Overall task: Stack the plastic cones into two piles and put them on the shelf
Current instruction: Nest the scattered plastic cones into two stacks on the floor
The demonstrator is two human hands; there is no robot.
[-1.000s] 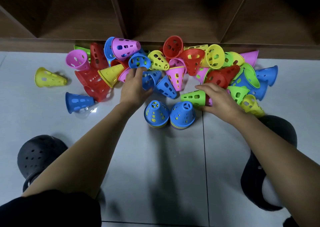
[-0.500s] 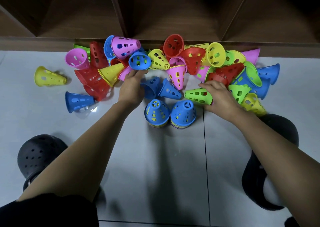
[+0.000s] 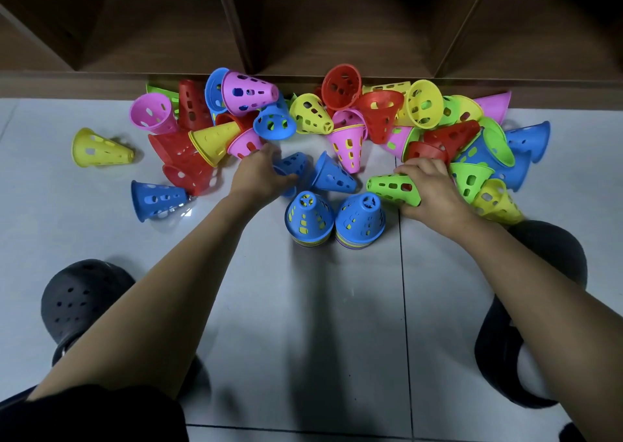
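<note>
Green cone [image 3: 391, 187] drawn nearer — right grip [image 3: 429, 190] holding.

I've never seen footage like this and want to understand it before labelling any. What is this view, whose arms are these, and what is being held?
There is no machine here. A person works with bare hands, and the single camera sits on their head, looking forward and down, so both arms reach in from the bottom of the picture. On the tiled floor, many loose cones lie in a heap against a wooden shelf. In front of the heap stand two stacks, the left pile and the right pile, each blue on top. The left hand has its grip on a blue cone lying on its side. The right hand grips a green cone, also on its side. The dark shapes low at either side are the person's black clogs.
</note>
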